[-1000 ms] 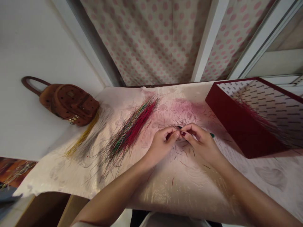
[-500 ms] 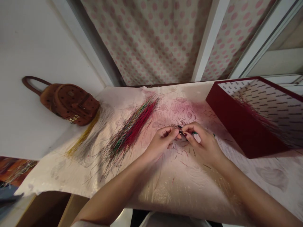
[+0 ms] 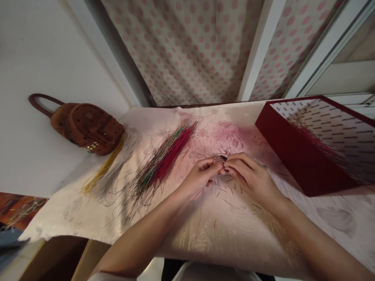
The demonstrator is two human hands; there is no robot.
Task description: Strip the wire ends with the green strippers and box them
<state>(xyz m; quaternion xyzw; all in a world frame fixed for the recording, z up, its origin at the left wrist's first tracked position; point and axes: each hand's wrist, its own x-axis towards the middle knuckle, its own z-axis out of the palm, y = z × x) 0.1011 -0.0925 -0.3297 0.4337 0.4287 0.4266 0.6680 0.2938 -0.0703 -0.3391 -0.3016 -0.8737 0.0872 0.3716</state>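
Observation:
My left hand (image 3: 205, 171) is pinched closed, and a thin red strand (image 3: 200, 214) trails down from beneath it toward the near side of the table. My right hand (image 3: 252, 171) is closed too, its fingertips meeting those of the left. A small dark piece (image 3: 223, 158) shows at the meeting fingertips; what it belongs to is hidden by the right fingers. Short cut bits of strand (image 3: 228, 148) lie scattered around both hands. Left of them stretches a long bundle of red, green and dark strands (image 3: 172, 156).
A brown backpack (image 3: 90, 128) leans on the wall at the left, beside gold strands (image 3: 102, 168) and silver-grey strands (image 3: 120, 164). At the right stands an open dark red box (image 3: 281, 152) with reddish strands inside. A pale cover (image 3: 96, 222) lies over the table.
My right fingers have folded inward over the small dark piece. The green and white part seen under that hand earlier is now mostly hidden. The left hand has barely moved.

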